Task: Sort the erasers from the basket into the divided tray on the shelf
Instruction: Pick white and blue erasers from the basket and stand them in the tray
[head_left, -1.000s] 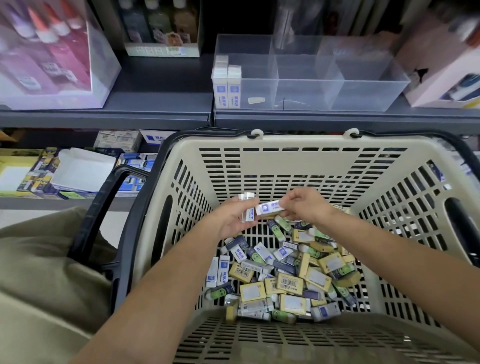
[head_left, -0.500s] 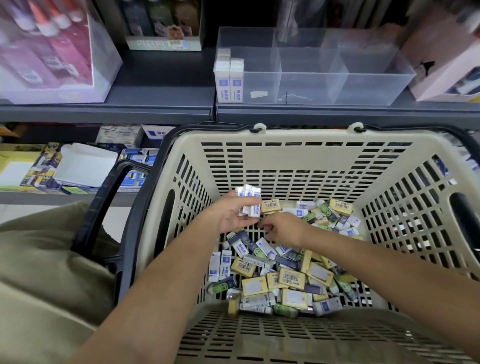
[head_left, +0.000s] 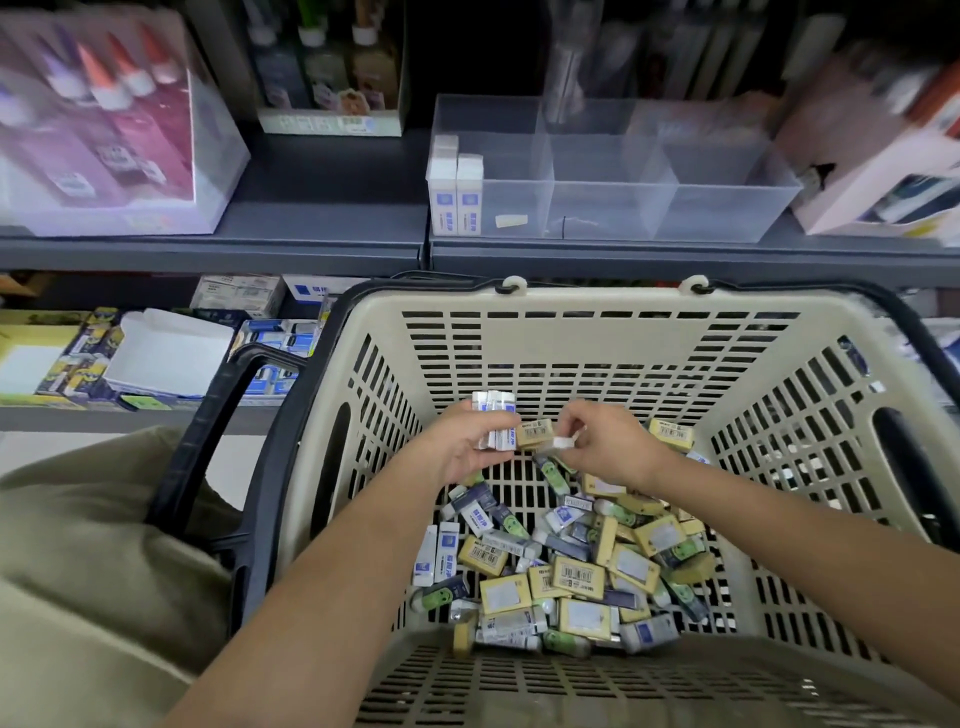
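Note:
A beige basket (head_left: 597, 301) holds a heap of erasers (head_left: 561, 561) in white-blue, yellow and green wrappers. My left hand (head_left: 462, 447) grips a stack of white-blue erasers (head_left: 496, 418) upright above the heap. My right hand (head_left: 608, 447) pinches one small white eraser (head_left: 563, 442) just right of that stack, next to a yellow eraser (head_left: 535, 434) on the basket's far side. On the shelf above stands the clear divided tray (head_left: 727, 208). Two white-blue erasers (head_left: 457, 195) stand in its left compartment; the other compartments look bare.
The basket's black handle (head_left: 208, 447) folds down on the left. A box of glue bottles (head_left: 98, 130) sits left of the tray and a pink box (head_left: 883, 156) to its right. A lower shelf (head_left: 130, 358) carries stationery packs. Olive fabric (head_left: 78, 571) fills the lower left.
My right hand dipped into the heap and came back up with another small white eraser, now held beside the stack. The stack in my left hand has grown and stayed in place.

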